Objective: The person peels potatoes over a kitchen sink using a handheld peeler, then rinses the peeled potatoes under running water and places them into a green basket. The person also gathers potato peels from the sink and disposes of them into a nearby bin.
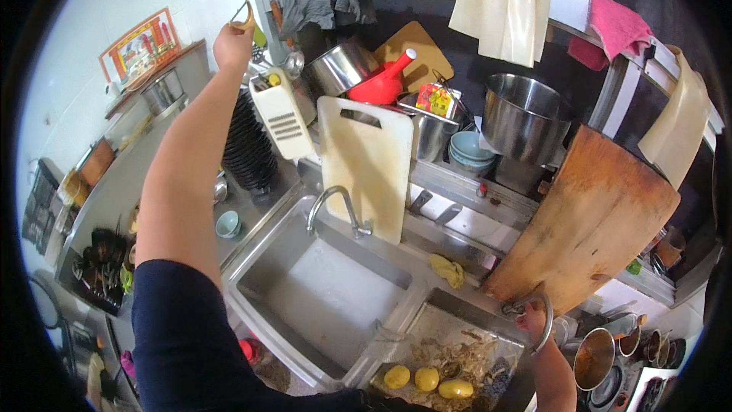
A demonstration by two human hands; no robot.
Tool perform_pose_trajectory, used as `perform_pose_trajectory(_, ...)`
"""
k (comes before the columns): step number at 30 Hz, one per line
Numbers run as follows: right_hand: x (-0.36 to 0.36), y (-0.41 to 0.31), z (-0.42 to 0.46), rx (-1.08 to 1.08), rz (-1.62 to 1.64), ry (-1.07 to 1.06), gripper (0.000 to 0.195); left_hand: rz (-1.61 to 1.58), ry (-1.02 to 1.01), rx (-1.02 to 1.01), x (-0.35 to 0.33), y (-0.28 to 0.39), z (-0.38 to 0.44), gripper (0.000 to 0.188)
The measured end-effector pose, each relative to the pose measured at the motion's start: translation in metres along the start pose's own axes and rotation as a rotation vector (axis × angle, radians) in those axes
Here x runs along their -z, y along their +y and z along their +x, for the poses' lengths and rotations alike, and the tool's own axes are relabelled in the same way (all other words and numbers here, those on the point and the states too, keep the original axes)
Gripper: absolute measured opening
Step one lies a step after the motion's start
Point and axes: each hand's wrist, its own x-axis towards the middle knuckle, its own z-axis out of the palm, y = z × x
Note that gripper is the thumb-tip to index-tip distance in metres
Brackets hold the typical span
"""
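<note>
My left hand (233, 48) is raised at the upper left, gripping a small peeler-like tool (247, 16) with a curved tan frame. Close to it stand a white grater (281, 114) and a metal ladle (294, 62). At the right sink, my right hand (533, 321) has its fingers on the knob of a curved metal tap (548, 320). Three yellow potatoes, including a middle one (426, 379), lie at the near side of the right basin (413, 329). Brown peelings (457, 355) cover much of the bottom beside them.
The left basin (269, 292) has its own tap (337, 191). Behind it leans a white cutting board (366, 166). A large wooden board (595, 217) rises behind the right tap. Metal pots (595, 357) stand at far right; a black stack (247, 149) is left, near a blue bowl (228, 223).
</note>
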Motion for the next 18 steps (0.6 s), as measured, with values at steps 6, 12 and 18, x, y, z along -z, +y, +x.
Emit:
perform_pose_trajectory(6, 0.032, -0.006, -0.003, -0.117, 0.045, -0.024, 0.030, 0.280, -0.352, 0.081, -0.122, -0.055, 0.000, 0.047)
perform_pose_trajectory(12, 0.025, -0.020, 0.014, -0.210, 0.139, -0.079, 0.029, 0.467, -0.374, -0.206, -0.108, -0.040, 0.002, 0.062)
perform_pose_trajectory(18, -0.001, 0.005, 0.027, -0.314, 0.310, -0.111, 0.029, -0.410, -0.756, -0.500, 0.005, 0.005, -0.241, 0.055)
